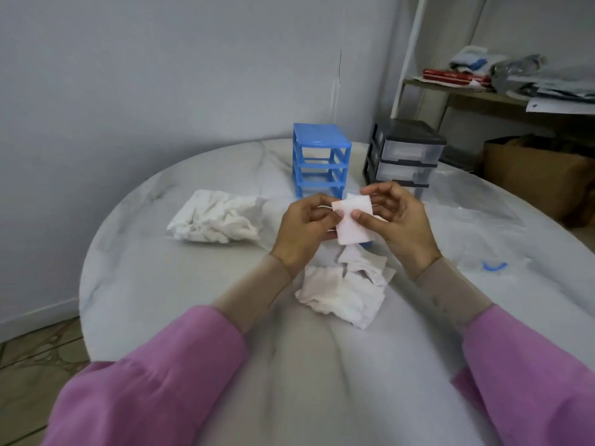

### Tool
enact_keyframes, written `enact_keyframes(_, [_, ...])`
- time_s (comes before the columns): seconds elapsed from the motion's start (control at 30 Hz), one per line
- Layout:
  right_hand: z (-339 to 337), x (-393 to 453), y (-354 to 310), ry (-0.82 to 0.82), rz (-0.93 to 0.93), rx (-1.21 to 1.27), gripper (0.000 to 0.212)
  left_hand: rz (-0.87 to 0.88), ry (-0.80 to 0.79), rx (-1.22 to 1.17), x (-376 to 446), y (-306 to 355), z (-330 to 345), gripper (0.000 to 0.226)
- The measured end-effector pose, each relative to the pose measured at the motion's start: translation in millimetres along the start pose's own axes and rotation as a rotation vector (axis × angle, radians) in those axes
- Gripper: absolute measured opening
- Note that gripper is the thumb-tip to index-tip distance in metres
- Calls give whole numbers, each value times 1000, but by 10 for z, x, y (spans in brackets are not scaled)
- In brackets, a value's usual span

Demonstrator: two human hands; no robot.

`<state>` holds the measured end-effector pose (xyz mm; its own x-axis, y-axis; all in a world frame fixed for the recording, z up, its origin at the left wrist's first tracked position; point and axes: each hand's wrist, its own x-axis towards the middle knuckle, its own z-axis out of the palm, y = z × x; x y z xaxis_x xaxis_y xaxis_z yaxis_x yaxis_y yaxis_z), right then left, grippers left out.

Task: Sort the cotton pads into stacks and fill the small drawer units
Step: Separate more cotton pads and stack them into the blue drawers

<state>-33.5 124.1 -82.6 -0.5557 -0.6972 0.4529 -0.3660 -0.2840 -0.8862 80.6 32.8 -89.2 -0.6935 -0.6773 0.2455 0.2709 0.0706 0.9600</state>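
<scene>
Above the middle of the round table, my left hand [304, 226] and my right hand [397, 220] together pinch a small stack of square white cotton pads [354, 222], thumbs on its front face. Under my hands lies a loose heap of cotton pads [344, 291]. A second crumpled white heap [217, 217] rests to the left. A blue drawer frame [320, 159] with its drawers out stands behind my hands. To its right stands a black drawer unit [405, 152] with clear drawers pushed in. A blue part peeks out under the held pads.
The white marble-look table [161, 284] carries a clear plastic bag [476, 207] on the right, with a blue plastic piece [494, 267] on it. A shelf [483, 94] with papers and a cardboard box [541, 175] stand beyond the table's right side.
</scene>
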Motion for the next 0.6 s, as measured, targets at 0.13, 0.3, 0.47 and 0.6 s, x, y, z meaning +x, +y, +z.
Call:
enact_keyframes(0.13, [-23,-28,-39,-26,-4,-139,31,-9,65,-42,15,15,-22,11])
enact_keyframes(0.3, [-117,-94,-120,-144,81,-347,28,92,173,116,3,-83,-36,29])
enact_keyframes(0.47, [-102,-160,-124,-275,35,-661,18,219,118,334,-15,-110,-40,43])
enact_keyframes(0.6, [-93,-188,-100,-302,81,-782,19,221,135,370,-70,-68,-20,39])
